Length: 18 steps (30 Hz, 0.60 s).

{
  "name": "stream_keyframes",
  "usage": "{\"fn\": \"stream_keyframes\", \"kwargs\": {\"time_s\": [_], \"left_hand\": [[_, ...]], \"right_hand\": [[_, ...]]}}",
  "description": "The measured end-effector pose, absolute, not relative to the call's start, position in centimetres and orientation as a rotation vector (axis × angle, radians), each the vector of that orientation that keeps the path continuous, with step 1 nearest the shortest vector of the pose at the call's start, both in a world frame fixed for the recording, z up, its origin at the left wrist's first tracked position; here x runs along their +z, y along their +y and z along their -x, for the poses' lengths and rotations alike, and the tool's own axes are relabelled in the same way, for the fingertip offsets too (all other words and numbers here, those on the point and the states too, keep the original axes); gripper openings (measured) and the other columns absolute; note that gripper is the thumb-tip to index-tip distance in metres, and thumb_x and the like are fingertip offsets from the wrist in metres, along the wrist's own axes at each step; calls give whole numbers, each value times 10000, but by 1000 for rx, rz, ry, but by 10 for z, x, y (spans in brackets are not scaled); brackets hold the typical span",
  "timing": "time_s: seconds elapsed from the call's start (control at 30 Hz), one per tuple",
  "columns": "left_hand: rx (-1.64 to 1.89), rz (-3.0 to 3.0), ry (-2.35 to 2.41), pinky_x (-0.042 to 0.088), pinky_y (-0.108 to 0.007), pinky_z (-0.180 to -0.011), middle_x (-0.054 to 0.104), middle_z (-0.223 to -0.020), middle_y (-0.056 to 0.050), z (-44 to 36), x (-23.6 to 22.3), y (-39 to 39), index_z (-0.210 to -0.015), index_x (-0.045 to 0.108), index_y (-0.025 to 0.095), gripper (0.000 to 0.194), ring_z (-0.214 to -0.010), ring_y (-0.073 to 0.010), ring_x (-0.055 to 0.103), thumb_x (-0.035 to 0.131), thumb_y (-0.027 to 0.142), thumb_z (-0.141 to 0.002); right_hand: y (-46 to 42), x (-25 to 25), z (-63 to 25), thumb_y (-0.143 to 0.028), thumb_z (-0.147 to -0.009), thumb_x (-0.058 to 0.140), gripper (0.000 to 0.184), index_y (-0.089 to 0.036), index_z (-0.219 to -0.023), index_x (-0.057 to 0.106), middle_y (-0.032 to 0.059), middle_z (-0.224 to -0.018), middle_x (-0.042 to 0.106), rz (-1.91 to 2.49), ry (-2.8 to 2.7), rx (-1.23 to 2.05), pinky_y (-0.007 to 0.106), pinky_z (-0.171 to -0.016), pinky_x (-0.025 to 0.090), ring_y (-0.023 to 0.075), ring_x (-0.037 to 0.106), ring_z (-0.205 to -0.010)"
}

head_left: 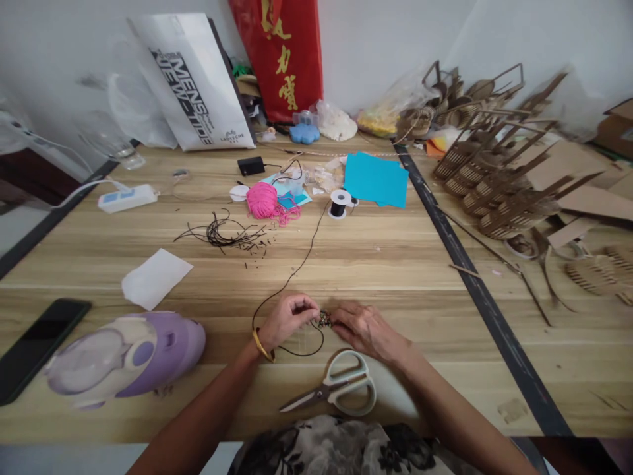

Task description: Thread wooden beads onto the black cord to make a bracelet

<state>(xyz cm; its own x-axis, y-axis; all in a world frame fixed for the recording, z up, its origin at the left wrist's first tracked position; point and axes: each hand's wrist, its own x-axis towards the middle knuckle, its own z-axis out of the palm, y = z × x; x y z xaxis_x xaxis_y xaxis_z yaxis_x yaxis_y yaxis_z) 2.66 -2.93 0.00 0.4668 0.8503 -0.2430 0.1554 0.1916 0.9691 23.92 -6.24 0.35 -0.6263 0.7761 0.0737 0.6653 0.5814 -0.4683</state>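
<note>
A small cluster of dark, multicoloured beads [324,319] sits between my hands, just above the wooden table. My left hand [291,318], with a gold bangle at its wrist, is pinched at the cluster's left side on a thin black cord [307,256]. This cord runs back to a white spool of black cord [339,206] and also loops below my left hand. My right hand [363,324] has its fingers closed on the right side of the cluster, partly covering it. Close in front of me lie scissors with pale green handles [352,384].
On the left are a purple and white appliance [148,353], a phone [42,343], white paper [157,278] and a power strip [127,198]. Cut black cords [220,232], pink yarn [263,200] and blue sheets [376,179] lie farther back. Small woven baskets [487,178] crowd the right.
</note>
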Motion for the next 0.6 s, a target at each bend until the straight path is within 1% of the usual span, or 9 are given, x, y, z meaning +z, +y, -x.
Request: {"fn": "stream_keyframes", "kwargs": {"time_s": [0.2,0.3,0.4,0.6], "left_hand": [[600,-1223,982,473,-214,-575,687,-698,-42,-27,-6,-30,-753,627,105,218,-578,-99,582,700,309,-720],[594,-1169,984,502,-228,-603,711,-717,-50,-27,-8,-30,-820,644,102,244,-593,-109,615,723,297,-696],[581,-1148,971,520,-243,-625,727,-744,-63,-27,-9,-30,-887,667,94,292,-607,-118,634,731,296,-687],[581,-1175,961,508,-228,-585,715,-685,-61,-29,-1,-32,-781,674,91,249,-567,-108,614,726,317,-691]], "right_hand": [[-64,7,-237,-185,-916,489,106,-176,-870,583,52,-827,616,1198,-2581,520,244,-640,422,156,589,-725],[-63,7,-238,-190,-915,484,124,-178,-842,584,49,-809,612,1195,-2542,556,237,-632,415,150,580,-710],[-61,4,-240,-190,-908,483,139,-178,-824,593,36,-764,608,1161,-2403,693,227,-626,411,137,566,-686],[-60,-7,-236,-226,-849,559,99,-158,-833,630,17,-702,611,1201,-1911,1075,197,-533,392,102,527,-592]]}}
